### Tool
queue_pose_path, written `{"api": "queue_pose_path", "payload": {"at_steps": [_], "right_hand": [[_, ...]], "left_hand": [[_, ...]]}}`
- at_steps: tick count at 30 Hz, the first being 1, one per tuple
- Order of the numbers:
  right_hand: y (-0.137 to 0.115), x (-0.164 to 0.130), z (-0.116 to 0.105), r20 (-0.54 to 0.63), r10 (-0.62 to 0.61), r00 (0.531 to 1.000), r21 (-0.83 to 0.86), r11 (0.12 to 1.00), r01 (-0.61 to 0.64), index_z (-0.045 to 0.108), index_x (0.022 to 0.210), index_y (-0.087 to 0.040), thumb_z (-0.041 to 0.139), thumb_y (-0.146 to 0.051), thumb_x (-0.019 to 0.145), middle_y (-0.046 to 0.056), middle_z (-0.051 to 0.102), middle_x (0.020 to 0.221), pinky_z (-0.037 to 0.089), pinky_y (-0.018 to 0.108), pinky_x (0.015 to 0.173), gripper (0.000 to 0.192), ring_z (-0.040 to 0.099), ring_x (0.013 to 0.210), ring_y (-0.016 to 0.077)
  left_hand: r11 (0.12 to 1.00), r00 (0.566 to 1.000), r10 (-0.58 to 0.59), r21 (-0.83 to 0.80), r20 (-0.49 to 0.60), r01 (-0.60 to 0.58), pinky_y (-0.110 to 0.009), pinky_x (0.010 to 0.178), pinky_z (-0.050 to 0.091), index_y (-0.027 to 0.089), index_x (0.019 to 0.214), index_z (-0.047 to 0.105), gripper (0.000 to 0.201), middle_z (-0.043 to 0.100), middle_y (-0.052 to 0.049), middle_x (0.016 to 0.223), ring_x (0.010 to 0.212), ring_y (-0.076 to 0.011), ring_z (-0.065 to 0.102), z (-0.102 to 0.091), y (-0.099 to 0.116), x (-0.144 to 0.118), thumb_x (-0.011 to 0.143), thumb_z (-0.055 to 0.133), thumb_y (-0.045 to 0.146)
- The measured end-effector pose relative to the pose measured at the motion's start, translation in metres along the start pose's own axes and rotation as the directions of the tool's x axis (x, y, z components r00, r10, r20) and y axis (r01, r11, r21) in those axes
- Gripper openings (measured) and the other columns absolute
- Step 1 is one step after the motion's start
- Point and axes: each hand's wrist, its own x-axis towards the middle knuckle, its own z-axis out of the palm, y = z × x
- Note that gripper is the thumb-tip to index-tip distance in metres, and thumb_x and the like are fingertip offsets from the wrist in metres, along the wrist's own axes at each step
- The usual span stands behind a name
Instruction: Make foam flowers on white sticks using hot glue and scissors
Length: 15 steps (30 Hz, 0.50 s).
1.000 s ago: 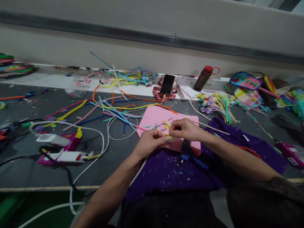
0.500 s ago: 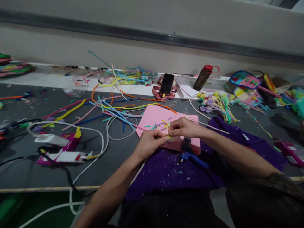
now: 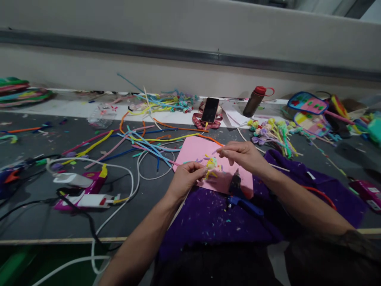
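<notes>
A dark worktable (image 3: pixel 139 198) stretches to both sides of a person's bare hands, with a purple cloth (image 3: pixel 202 218) spread under the forearms and a pink pad (image 3: pixel 190 149) directly beneath the fingers. The left hand (image 3: pixel 188 175) is narrowed to a pinch at the pad's near side, gripping the edge of a small pale yellow piece (image 3: pixel 211 163) that sits just beyond its fingertips, between the two hands. The right hand (image 3: pixel 245 157) hovers just beside it, thumb and fingers close together; a lilac snippet (image 3: pixel 214 151) lies right at their tips, though whether it is pinched cannot be told. Past the left hand run loose blue stems (image 3: pixel 149 145); beyond the right stands a dark bottle (image 3: pixel 254 103), with a phone (image 3: pixel 210 110) ahead of both. A blue-handled tool (image 3: pixel 248 206), probably a glue gun, lies just below the right hand, its dark front on the pad. Around the left fingertips are scattered yellow snippets (image 3: pixel 211 174). Work this fine seems to call for a steady, light left pinch held low over the pad, so the piece neither twists nor flattens, while the right picks up each snippet by one end, leaving the other free to place. The tool's tip, possibly hot, is best given room by the right wrist.
</notes>
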Motion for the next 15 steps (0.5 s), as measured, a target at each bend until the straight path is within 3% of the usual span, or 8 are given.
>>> {"api": "queue_pose_path", "payload": {"at_steps": [2,6,9,15], "right_hand": [[0.001,-0.009,0.008,-0.041,0.107,0.993,0.076,0.992,-0.104,0.069,0.078,-0.017,0.056,-0.034,0.079,0.001,0.057,0.058,0.035,0.022,0.047,0.022,0.048,0.05,0.0099],[0.005,-0.026,0.043,0.201,0.298,0.933,0.213,0.916,-0.338,0.063,0.076,-0.014,0.06,-0.032,0.074,-0.003,0.054,0.056,0.031,0.02,0.041,0.018,0.043,0.042,0.0063],[0.001,-0.029,0.065,0.252,0.29,0.923,0.262,0.898,-0.353,0.059,0.082,-0.015,0.061,-0.029,0.073,-0.004,0.054,0.062,0.031,0.018,0.04,0.016,0.045,0.042,0.0055],[0.0,-0.015,0.083,0.193,0.257,0.947,0.298,0.904,-0.306,0.052,0.067,-0.015,0.056,-0.025,0.074,-0.007,0.044,0.045,0.025,0.017,0.036,0.014,0.039,0.036,0.0049]], "left_hand": [[0.994,1.0,-0.026,-0.109,-0.007,0.025,-0.018,0.046,0.032,0.014,0.067,0.064,0.022,0.058,0.002,0.059,0.049,-0.0061,0.046,0.0,0.001,0.001,0.059,0.074,0.031],[0.967,0.997,-0.07,-0.249,-0.029,0.061,-0.017,0.045,0.031,0.013,0.062,0.062,0.022,0.053,0.005,0.051,0.044,-0.0035,0.04,0.004,0.005,-0.002,0.054,0.077,0.027],[0.949,0.997,-0.077,-0.308,0.001,0.074,-0.017,0.044,0.033,0.013,0.063,0.06,0.022,0.053,0.005,0.05,0.043,-0.0041,0.043,0.005,0.006,-0.005,0.056,0.076,0.025],[0.951,0.999,-0.032,-0.308,-0.016,0.026,-0.02,0.046,0.04,0.013,0.069,0.057,0.024,0.058,0.002,0.056,0.045,-0.0082,0.052,0.002,0.006,-0.006,0.059,0.075,0.025]]}}
